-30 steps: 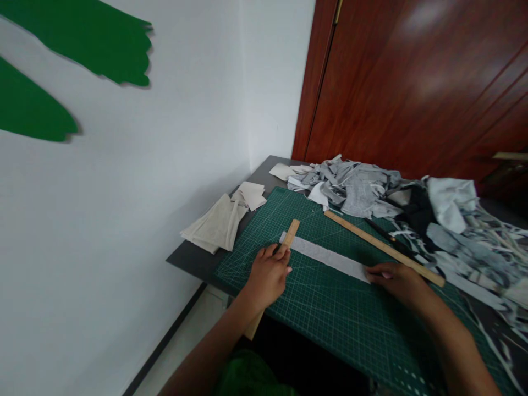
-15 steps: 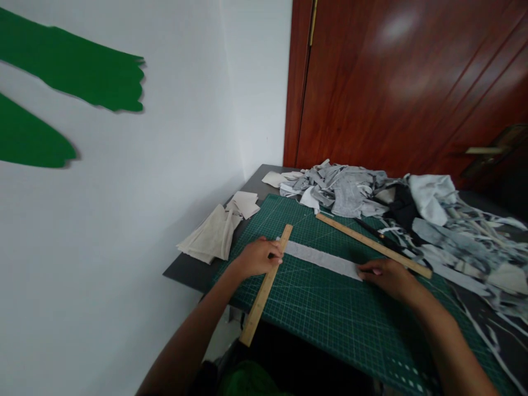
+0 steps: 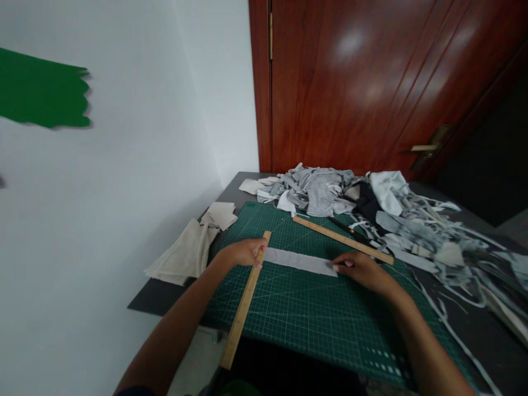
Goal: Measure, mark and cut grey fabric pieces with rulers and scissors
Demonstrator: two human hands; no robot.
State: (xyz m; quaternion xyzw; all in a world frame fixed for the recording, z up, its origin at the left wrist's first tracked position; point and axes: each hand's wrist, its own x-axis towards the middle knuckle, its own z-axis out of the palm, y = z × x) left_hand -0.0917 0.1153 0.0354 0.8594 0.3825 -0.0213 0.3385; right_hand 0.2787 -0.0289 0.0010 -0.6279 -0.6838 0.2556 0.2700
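A light grey fabric strip (image 3: 299, 261) lies across the green cutting mat (image 3: 297, 311). My left hand (image 3: 246, 253) is closed on a wooden ruler (image 3: 243, 308) near its far end, over the strip's left end. The ruler slants towards me, and its near end sticks out past the mat's front edge. At the strip's right end, my right hand (image 3: 361, 269) has its fingertips pinched on the cloth; the exact contact under the fingers is partly hidden. A second wooden ruler (image 3: 342, 239) lies on the mat beyond my right hand.
Grey and white fabric scraps (image 3: 322, 190) heap along the back and right of the dark table (image 3: 154, 297). Folded beige cloth (image 3: 181, 253) lies at the left edge. A black-handled tool (image 3: 340, 224) lies by the second ruler. A wooden door (image 3: 350, 82) stands behind.
My view has turned to the right, so everything sits further left in the picture. Both hands keep their places at the strip's two ends, the left still on the ruler.
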